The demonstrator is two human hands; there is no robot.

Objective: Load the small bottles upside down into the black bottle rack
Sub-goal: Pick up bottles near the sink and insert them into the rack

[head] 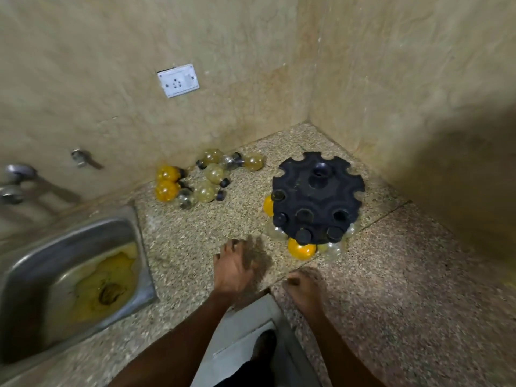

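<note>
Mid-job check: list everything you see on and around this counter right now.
black bottle rack: one, black, on the counter in the right corner, several bottles hanging in its near slots
loose small bottles: about nine, orange, pale yellow and clear, lying by the back wall
counter: one, speckled stone
sink: one, steel, left, yellow residue inside
taps: steel, above the sink
wall socket: one, white, back wall
left hand: empty, over the counter
right hand: fingers curled, empty
</note>
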